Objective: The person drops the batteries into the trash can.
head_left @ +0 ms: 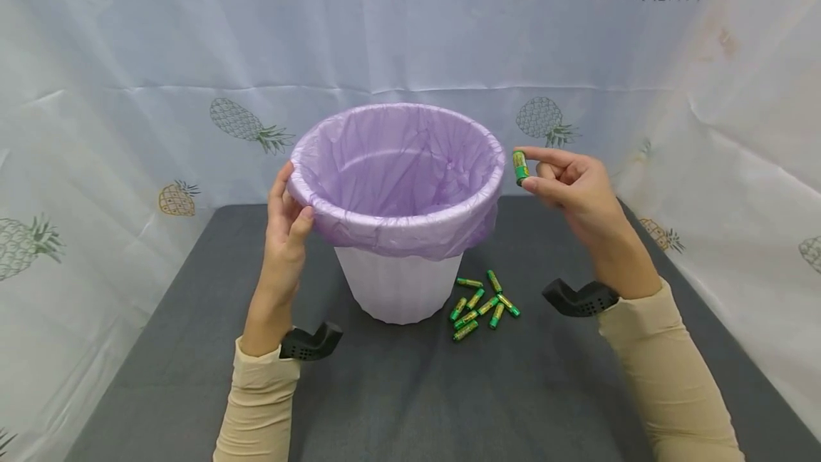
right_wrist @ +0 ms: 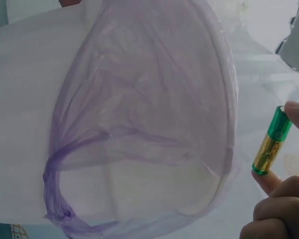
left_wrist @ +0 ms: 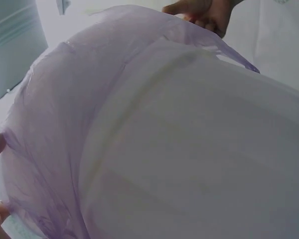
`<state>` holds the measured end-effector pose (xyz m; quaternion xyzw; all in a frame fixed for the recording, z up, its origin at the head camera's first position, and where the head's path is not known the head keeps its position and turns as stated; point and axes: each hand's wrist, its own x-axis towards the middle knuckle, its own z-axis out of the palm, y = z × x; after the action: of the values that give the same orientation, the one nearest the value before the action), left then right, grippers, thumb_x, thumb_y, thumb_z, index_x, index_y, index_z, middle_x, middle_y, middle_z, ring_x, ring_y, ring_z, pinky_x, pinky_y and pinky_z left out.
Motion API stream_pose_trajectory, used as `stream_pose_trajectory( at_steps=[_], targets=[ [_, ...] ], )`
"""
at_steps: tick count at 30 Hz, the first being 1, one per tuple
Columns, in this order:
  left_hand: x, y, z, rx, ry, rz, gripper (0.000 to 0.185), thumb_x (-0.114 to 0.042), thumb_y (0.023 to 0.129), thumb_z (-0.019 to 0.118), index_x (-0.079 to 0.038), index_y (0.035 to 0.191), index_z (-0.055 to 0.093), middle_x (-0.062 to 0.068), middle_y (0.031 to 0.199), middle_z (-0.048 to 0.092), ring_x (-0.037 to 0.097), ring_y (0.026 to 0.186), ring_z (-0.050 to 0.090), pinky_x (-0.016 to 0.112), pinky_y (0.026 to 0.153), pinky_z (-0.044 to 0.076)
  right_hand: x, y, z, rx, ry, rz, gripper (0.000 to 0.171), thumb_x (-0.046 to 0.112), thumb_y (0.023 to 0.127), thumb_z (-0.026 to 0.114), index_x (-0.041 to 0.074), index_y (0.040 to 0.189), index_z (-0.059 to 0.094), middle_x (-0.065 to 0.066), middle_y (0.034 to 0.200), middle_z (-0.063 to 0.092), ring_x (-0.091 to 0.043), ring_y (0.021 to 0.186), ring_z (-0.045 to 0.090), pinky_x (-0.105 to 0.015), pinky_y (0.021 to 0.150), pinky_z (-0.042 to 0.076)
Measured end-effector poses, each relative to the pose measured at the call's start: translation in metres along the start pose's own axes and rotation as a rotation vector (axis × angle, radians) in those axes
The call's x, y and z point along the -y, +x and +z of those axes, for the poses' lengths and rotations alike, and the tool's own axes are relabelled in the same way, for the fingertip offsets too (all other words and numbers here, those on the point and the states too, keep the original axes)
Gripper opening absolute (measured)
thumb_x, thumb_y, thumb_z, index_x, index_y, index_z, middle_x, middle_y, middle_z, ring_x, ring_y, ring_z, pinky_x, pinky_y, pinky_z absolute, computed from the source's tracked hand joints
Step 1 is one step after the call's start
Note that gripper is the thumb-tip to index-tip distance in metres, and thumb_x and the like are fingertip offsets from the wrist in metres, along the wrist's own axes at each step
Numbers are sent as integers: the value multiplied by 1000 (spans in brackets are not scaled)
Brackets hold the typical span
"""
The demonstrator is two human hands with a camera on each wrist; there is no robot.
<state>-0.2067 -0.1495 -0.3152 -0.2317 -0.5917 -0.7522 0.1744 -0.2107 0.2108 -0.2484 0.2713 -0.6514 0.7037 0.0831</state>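
Note:
A white trash bin (head_left: 400, 284) lined with a purple plastic bag (head_left: 410, 234) stands upright on the dark table. My left hand (head_left: 285, 234) grips the bin's left rim, thumb on the near side, over the folded bag edge. Just right of the rim, apart from it, my right hand (head_left: 574, 187) pinches a green and gold battery (head_left: 520, 167) by its two ends between thumb and index finger. The right wrist view shows that battery (right_wrist: 272, 140) beside the bag-covered rim. Several like batteries (head_left: 487, 305) lie loosely grouped on the table at the bin's right foot.
The dark grey table (head_left: 398, 405) carries the bin and the loose batteries. A white curtain (head_left: 410, 27) with printed pineapples hangs behind and along both sides. Black wrist devices (head_left: 314, 342) sit on both forearms.

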Motion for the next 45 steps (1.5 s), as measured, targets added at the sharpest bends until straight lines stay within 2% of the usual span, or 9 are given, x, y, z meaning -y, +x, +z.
stream_pose_trajectory(
  at_steps=[9, 15, 19, 24, 29, 33, 38, 41, 45],
  targets=[
    [1, 1, 0, -8, -10, 52, 65, -16, 94, 52, -17, 151, 21, 12, 152, 32, 12, 124, 45, 19, 102, 38, -6, 21, 22, -71, -9, 69, 33, -7, 86, 64, 20, 102, 74, 4, 53, 27, -17, 53, 11, -32, 53, 10],
    [6, 1, -1, 10, -31, 110, 64, -6, 93, 52, -14, 150, 25, 9, 152, 34, 11, 129, 44, 19, 104, 39, -12, 22, 28, -111, -74, 118, 37, -7, 84, 65, 24, 100, 73, 9, 51, 31, -15, 51, 14, -32, 54, 12],
    [8, 0, 1, 8, -85, 143, 61, -3, 92, 54, -12, 148, 30, 5, 147, 39, 12, 127, 45, 20, 104, 39, -15, 20, 28, -107, -79, 128, 35, -6, 85, 64, 22, 104, 71, 9, 51, 31, -14, 51, 15, -32, 55, 13],
    [9, 1, 6, -15, -166, 165, 63, -9, 87, 68, -12, 142, 36, 2, 142, 42, 13, 126, 42, 21, 107, 36, -17, 17, 26, -110, -53, 119, 32, -5, 86, 64, 18, 108, 70, 8, 52, 29, -16, 53, 13, -32, 55, 12],
    [15, 2, 8, -44, -148, 200, 77, -16, 76, 82, -12, 138, 36, 3, 142, 40, 14, 127, 40, 22, 108, 36, -23, 8, 19, -135, -39, 76, 31, -3, 87, 64, 15, 113, 68, 6, 52, 28, -17, 52, 13, -32, 54, 12],
    [17, 3, 8, -75, -118, 226, 79, -18, 74, 84, -11, 137, 36, 3, 138, 44, 15, 123, 43, 23, 105, 38, -38, -5, 8, -163, -40, 55, 31, -3, 88, 64, 10, 117, 66, 7, 52, 31, -17, 51, 13, -33, 53, 12],
    [17, 6, 3, -112, -126, 256, 77, -18, 73, 85, -11, 133, 37, 4, 132, 46, 15, 118, 45, 22, 100, 40, -75, -24, -14, -155, -92, 102, 35, -3, 89, 62, 7, 122, 62, 10, 54, 36, -16, 49, 16, -34, 53, 15],
    [17, 7, -1, -127, -128, 265, 76, -17, 73, 84, -12, 132, 37, 5, 132, 45, 15, 117, 45, 22, 98, 41, -98, -35, -27, -110, -140, 162, 36, -1, 90, 62, 9, 125, 61, 11, 56, 37, -14, 49, 20, -34, 53, 19],
    [17, 9, -6, -118, -128, 265, 75, -14, 74, 83, -13, 132, 36, 5, 134, 43, 16, 118, 44, 22, 98, 42, -121, -50, -42, -1, -230, 246, 34, 3, 92, 61, 20, 121, 63, 10, 61, 43, -12, 52, 27, -34, 56, 27]
  ],
)
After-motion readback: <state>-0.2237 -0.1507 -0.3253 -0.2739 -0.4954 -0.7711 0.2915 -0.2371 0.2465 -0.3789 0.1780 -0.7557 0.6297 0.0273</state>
